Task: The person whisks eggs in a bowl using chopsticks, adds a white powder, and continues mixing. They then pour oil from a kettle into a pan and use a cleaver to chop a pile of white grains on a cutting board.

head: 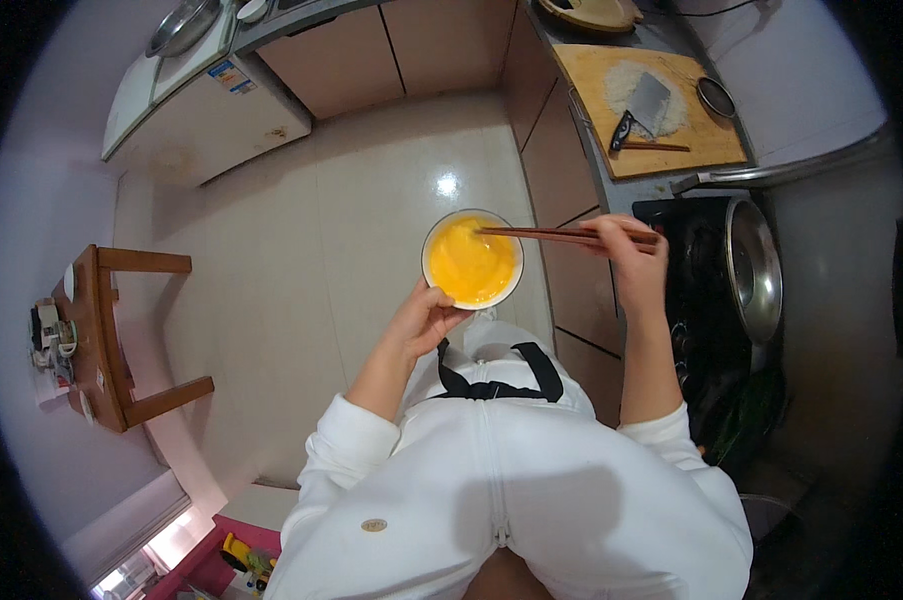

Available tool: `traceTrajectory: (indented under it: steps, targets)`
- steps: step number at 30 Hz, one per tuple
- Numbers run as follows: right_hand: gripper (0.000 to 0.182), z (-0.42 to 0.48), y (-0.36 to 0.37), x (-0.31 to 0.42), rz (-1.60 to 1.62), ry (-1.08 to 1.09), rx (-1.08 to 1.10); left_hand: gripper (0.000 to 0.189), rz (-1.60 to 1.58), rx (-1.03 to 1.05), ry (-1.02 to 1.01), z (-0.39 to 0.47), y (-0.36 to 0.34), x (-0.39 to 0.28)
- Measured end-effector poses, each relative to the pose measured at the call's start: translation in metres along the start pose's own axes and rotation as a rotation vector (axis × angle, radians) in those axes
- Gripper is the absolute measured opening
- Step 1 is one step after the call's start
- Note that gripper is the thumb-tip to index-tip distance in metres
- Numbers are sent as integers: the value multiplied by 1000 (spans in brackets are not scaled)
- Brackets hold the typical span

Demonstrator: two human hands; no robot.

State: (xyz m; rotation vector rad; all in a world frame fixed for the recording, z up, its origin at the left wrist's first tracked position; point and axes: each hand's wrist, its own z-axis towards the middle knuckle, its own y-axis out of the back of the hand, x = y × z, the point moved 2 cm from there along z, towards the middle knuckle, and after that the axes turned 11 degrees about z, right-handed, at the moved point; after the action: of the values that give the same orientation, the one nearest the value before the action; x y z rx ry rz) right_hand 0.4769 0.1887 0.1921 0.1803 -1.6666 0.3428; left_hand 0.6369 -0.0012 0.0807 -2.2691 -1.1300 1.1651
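Observation:
My left hand (423,319) grips the near rim of a white bowl (426,259), thumb over the edge, holding it in the air in front of my body. Yellow beaten egg (470,266) fills much of the bowl. In my right hand (631,255) is a pair of reddish-brown wooden chopsticks (545,235), held nearly level. Their tips reach over the right rim and touch the egg near the far side of the bowl.
To the right, a gas stove (657,259) carries a metal wok (770,300). Beyond it, a wooden cutting board (582,82) holds a cleaver (650,101) on pale chopped food, a chopstick and a small dark-rimmed bowl (715,97). A wooden table (95,337) stands left; a white chest freezer (218,135) is far left.

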Motion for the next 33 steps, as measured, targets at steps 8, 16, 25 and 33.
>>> traceTrajectory:
  steps: [8, 16, 25, 33]
  targets:
    - [18, 81, -37, -6, -23, -18, 79, 58, -92, -4, 29, 64, 8, -72]
    - [17, 163, -106, 1, -48, -46, 31, 60, -17, 6, 88, 137, 31, -186]
    - [20, 241, -167, -7, 101, -65, -229, 54, 143, 98, 146, 214, 48, -305]
    - [19, 309, -178, -10, 245, -8, -439, 52, 178, 122, 170, 267, 30, -361]
